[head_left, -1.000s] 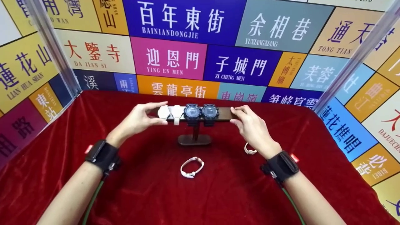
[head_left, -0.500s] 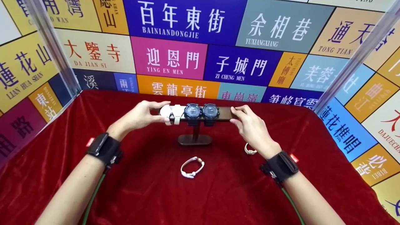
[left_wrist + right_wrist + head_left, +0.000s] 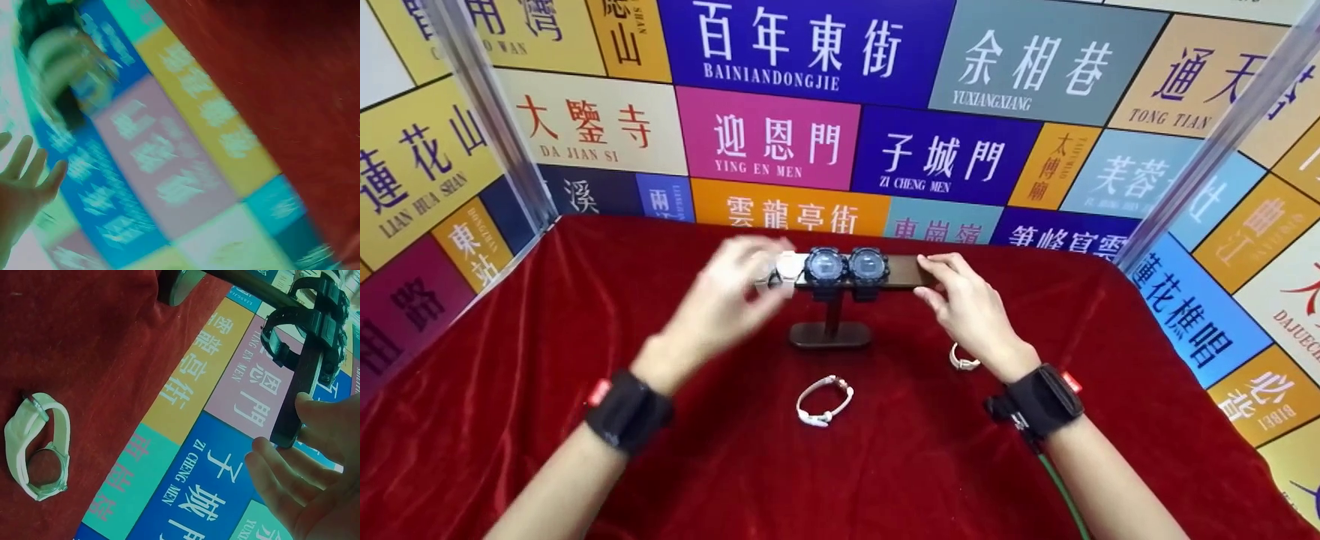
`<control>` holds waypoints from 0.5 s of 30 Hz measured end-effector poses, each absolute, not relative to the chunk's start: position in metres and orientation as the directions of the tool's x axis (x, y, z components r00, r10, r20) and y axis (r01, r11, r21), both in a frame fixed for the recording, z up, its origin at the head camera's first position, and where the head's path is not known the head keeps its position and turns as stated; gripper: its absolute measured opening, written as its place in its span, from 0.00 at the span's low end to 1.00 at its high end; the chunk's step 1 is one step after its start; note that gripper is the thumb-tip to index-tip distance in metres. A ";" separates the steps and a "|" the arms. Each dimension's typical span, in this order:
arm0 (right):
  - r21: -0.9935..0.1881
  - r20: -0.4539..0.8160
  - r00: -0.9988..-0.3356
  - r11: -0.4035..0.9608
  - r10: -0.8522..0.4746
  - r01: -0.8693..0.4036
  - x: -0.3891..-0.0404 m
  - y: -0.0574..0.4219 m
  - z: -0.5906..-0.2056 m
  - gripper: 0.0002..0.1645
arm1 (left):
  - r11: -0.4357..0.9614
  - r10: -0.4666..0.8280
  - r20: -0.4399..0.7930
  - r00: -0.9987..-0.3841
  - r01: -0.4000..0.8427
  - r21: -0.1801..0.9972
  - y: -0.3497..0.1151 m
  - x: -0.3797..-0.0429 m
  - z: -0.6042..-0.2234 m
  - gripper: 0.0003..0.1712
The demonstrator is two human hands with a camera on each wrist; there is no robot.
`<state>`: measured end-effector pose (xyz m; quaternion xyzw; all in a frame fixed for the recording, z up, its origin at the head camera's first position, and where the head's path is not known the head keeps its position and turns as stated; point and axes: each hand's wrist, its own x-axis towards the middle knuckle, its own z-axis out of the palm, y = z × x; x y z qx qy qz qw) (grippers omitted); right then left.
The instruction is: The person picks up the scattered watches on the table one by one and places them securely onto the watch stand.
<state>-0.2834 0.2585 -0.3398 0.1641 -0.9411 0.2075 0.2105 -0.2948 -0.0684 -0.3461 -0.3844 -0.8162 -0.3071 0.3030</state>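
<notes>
A dark brown watch stand (image 3: 904,271) with a horizontal bar on a post stands on the cloth. Two black digital watches (image 3: 868,264) sit at the middle of the bar, with two white watches (image 3: 790,266) to their left, the outer one partly hidden. My right hand (image 3: 971,307) grips the bar's bare right end between thumb and fingers. Blurred by motion, my left hand (image 3: 720,292) overlaps the bar's left end in the head view; its fingers (image 3: 25,157) are spread and hold nothing in the left wrist view.
One white watch (image 3: 802,409) with its strap looped lies on the red cloth (image 3: 885,480) in front of the stand. Another white watch (image 3: 962,364) rests by my right wrist. Behind the cloth rises a wall of colourful sign panels (image 3: 769,139), with clear upright posts at both sides.
My left hand has let go of the leftmost white watch at the bar's end and come nearer and to the right. That watch has shifted slightly right. My right hand keeps its grip.
</notes>
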 end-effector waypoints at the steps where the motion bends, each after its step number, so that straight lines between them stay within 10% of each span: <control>1: -0.323 0.455 -0.863 0.863 -0.219 -0.389 -0.282 0.259 -0.339 0.28 | 0.514 0.474 0.747 -0.465 0.836 0.194 -0.061 -0.286 -0.348 0.17; 4: -0.312 0.429 -0.875 0.872 -0.225 -0.378 -0.279 0.261 -0.334 0.29 | 0.533 0.586 0.694 -0.419 0.844 0.059 -0.039 -0.260 -0.355 0.07; 10: -0.275 0.383 -0.888 0.886 -0.255 -0.374 -0.273 0.262 -0.332 0.34 | 0.676 0.682 0.350 -0.642 0.736 0.036 -0.015 -0.228 -0.376 0.14; 15: -0.248 0.373 -0.888 0.893 -0.269 -0.374 -0.267 0.264 -0.337 0.35 | 0.688 0.710 0.178 -0.682 0.725 0.034 -0.010 -0.220 -0.399 0.15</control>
